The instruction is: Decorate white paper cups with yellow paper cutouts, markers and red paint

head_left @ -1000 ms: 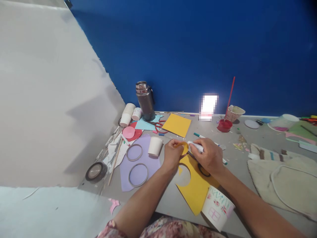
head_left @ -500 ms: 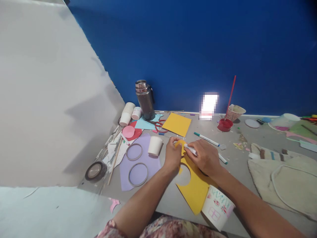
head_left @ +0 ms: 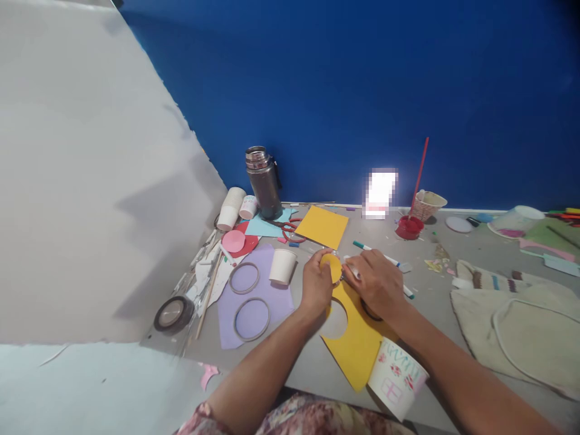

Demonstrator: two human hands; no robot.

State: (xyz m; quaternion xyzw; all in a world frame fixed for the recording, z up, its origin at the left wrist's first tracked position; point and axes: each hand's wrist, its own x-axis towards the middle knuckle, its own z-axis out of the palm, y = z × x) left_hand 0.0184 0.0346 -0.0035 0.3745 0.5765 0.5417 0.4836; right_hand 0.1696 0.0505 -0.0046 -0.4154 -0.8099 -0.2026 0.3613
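Left hand [head_left: 316,284] pinched on yellow disc [head_left: 331,266], held upright just above the table [head_left: 426,314]. Right hand [head_left: 377,284] closed round a white stick [head_left: 352,270] — glue or marker, cannot tell — tip at 9 o'clock, touching or nearly touching disc. Stick's long axis roughly 9–3, hands close together, disc between them, nearer the left. Under both, yellow sheet [head_left: 357,347] with round hole [head_left: 334,320] at 6 o'clock of disc. Decorated cup [head_left: 397,379] at 5 — white cup [head_left: 282,266] at 9, purple sheet [head_left: 254,299] with rings beyond.
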